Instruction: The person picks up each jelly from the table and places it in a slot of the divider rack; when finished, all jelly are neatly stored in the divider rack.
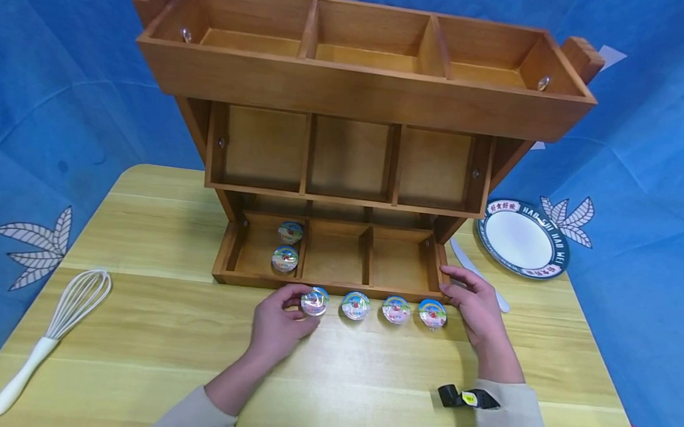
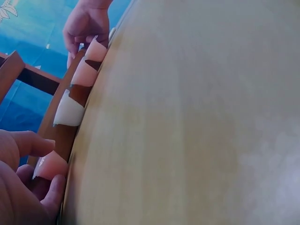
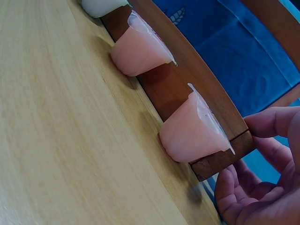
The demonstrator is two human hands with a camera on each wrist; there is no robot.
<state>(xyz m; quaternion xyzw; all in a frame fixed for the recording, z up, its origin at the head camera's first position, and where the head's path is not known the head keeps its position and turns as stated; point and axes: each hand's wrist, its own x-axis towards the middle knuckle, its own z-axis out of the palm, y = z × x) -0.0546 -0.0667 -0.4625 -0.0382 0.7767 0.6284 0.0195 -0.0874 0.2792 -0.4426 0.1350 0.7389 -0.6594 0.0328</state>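
The leftmost jelly cup [image 1: 314,301] sits on the wooden table [image 1: 162,333], pinched between the left hand [image 1: 278,324]'s thumb and fingers. Three more jelly cups [image 1: 396,309] line up beyond it toward the right hand [image 1: 477,309], which rests relaxed, holding nothing, against the wooden rack [image 1: 343,176]'s corner. Two cups [image 1: 287,246] lie in the rack's tray just above the grip.

Two pink jelly cups [image 3: 187,129] are stood against the wooden rack edge [image 3: 187,79]; right hand [image 3: 262,183] is curled beside its corner.
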